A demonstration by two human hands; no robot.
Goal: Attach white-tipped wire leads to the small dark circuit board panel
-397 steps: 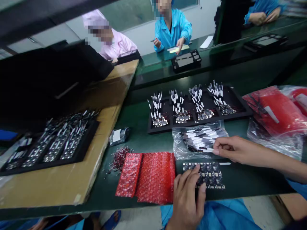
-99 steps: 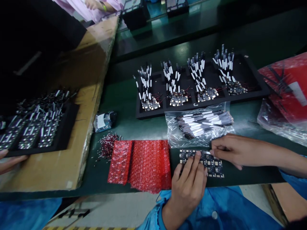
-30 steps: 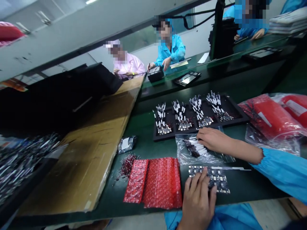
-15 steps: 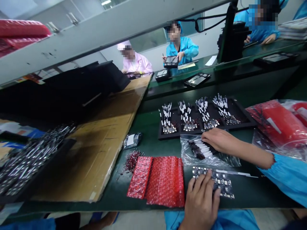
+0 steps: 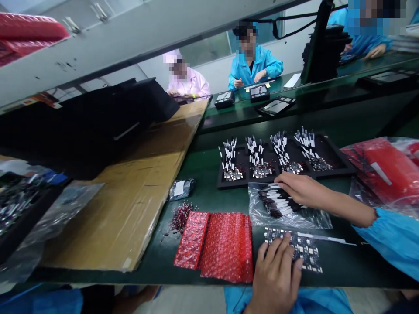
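My left hand (image 5: 275,270) lies with its fingers spread on a panel of small circuit boards (image 5: 306,250) at the bench's front edge. My right hand (image 5: 299,188) reaches over an open clear plastic bag (image 5: 257,209) on which a row of black-and-white strips (image 5: 276,201) lies. Its fingertips are drawn together at the top end of the strips; what they pinch, if anything, is hidden. Beyond the bag stands a black tray (image 5: 338,161), its compartments holding small boards (image 5: 262,170) with white-tipped leads standing up. Red bubble wrap (image 5: 225,246) lies left of my left hand.
A heap of tiny dark red parts (image 5: 183,216) and a small silvery packet (image 5: 182,189) lie beside a cardboard sheet (image 5: 131,209). Red packages in plastic (image 5: 376,165) are at right. A loaded black tray (image 5: 26,218) is at far left. Co-workers sit across the bench.
My hands stay nearly in place. The loaded tray at far left has shifted left, uncovering a plastic bag. Across the bench, a person in blue has set down a black framed piece.
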